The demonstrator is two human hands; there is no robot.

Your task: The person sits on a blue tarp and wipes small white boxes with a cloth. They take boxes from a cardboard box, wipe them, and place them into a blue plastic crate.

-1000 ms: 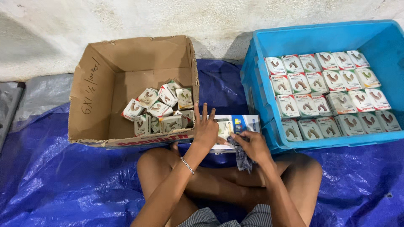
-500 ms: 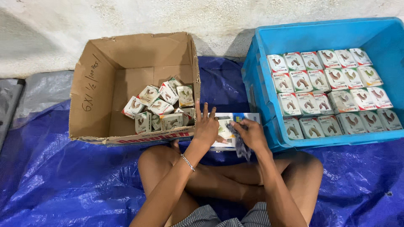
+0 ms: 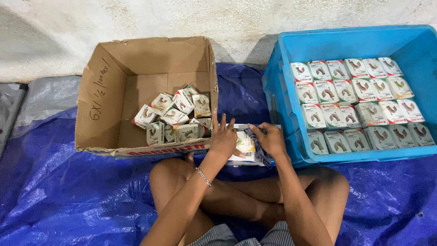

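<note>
The left hand (image 3: 223, 140) lies flat, fingers spread, pinning a small white box (image 3: 244, 145) on the floor between the cardboard box (image 3: 104, 91) and the blue crate (image 3: 277, 91) — likely steadying it. The right hand (image 3: 271, 139) pinches a dark cloth (image 3: 257, 145) against the box's side, fingers curled together.

Makeshift packing spot: blue tarpaulin (image 3: 68, 196) floor, boxed goods in crate (image 3: 277, 82) (carton (image 3: 98, 109) too)

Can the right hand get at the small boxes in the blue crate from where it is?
Probably yes: the right hand sits beside the blue crate, whose top is open, and the nearest small boxes lie just past its wall, uncovered.
</note>
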